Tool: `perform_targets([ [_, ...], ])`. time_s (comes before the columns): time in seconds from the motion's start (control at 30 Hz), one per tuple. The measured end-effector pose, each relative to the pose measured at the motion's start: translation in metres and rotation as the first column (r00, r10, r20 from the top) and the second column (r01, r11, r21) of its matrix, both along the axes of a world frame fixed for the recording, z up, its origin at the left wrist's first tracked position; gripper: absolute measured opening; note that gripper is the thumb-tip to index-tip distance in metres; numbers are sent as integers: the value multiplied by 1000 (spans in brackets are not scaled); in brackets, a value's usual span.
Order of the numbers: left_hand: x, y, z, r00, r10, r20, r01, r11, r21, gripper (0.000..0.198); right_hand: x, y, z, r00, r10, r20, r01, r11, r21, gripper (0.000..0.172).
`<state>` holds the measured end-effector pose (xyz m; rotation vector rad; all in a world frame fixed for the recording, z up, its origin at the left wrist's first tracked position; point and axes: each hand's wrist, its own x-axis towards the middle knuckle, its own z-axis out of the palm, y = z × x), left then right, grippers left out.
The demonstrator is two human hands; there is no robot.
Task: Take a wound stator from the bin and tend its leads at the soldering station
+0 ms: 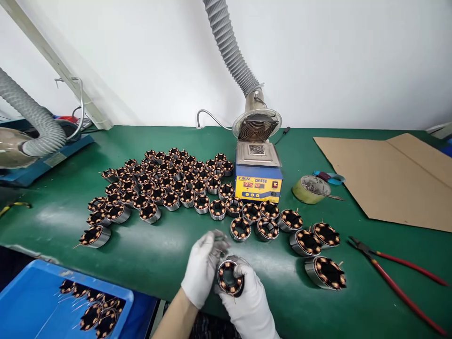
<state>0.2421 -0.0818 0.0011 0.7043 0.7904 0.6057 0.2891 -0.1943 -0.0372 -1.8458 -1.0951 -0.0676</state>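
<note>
My right hand [251,296], in a white glove, grips a motor stator [221,284] near the front edge of the table. Its ring of copper windings faces up, and the thumb lies over its rim. Just left of it and slightly higher is my left hand [201,268], also gloved. The fingertips of that hand are greyish and smeared by motion, so I cannot make out whether anything is between them. Beyond both hands, a large group of similar stators [171,200] stands on the green table, with more of them [325,273] to the right.
Behind the stators stands a blue and yellow solder pot [259,184] under an extraction hose [231,47]. To its right are a round tin [305,192], cardboard [395,183] and red-handled cutters [391,278]. A blue bin [21,296] with several stators sits at lower left.
</note>
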Motion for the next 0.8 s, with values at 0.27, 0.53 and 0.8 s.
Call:
perform_targets([
  [0.27, -11, 11, 17, 920, -221, -324, 261, 961, 86, 32, 1, 3, -7, 990, -70, 123, 65, 997, 39, 22],
  [0.53, -2, 1, 5, 890, -136, -436, 267, 929, 255, 12, -1, 0, -12, 1000, -26, -1, 26, 999, -20, 31],
  [0.8, -1, 5, 11, 847, -277, -454, 445, 837, 319, 19, -1, 1, -12, 998, -67, 8, 67, 997, -25, 29],
])
